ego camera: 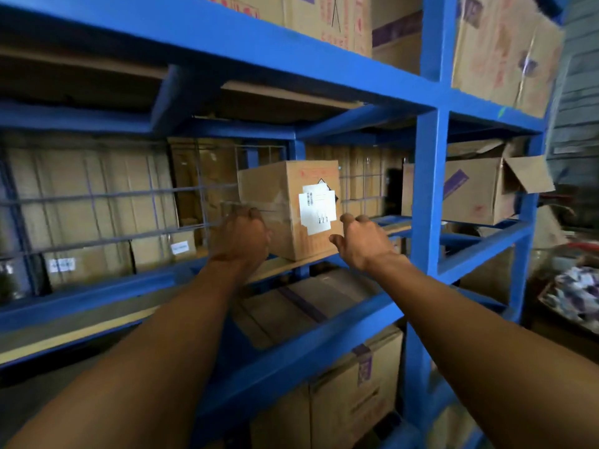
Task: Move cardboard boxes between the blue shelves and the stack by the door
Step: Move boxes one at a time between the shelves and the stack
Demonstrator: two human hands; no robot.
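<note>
A small cardboard box (285, 202) with a white label stands on the middle level of the blue shelves (428, 196), turned corner-on toward me. My left hand (241, 236) lies against the box's left face near its lower edge. Just off the box's right lower corner, my right hand (359, 243) hovers with fingers spread and loosely bent; whether it touches the box I cannot tell. Both arms reach forward from the bottom of the view.
More cardboard boxes fill the shelf above (324, 17), the shelf below (350, 384) and the right bay (479, 189). A wire mesh (107, 205) backs the middle level with boxes behind it. A blue upright post stands right of my right hand. Clutter lies at far right (573, 293).
</note>
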